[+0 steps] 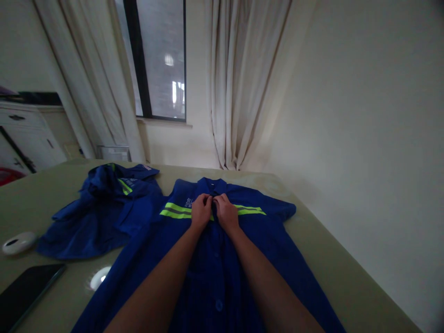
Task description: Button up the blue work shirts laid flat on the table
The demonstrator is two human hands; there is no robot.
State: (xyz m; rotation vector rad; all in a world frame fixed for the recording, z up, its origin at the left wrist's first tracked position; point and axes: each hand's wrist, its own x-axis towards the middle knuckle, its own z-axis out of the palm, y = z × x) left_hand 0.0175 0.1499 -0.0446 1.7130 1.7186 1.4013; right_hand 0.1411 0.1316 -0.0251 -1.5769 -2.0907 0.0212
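A blue work shirt (256,249) with yellow-green and grey reflective stripes lies front side up, its collar at the far end. My left hand (201,210) pinches the front placket just below the collar, on the left side of the opening. Close beside it, my right hand (225,212) grips the placket's other edge, fingertips nearly meeting those of my left hand. Whether a button sits between the fingers is too small to tell. Lower down the front, a button (218,305) shows between my forearms.
A second blue garment (104,212) lies crumpled at the left on the greenish table (347,268). Nearer are a white oval object (19,243), a dark phone (29,293) and a small white round item (99,278). A wall borders the table's right side; curtains hang behind.
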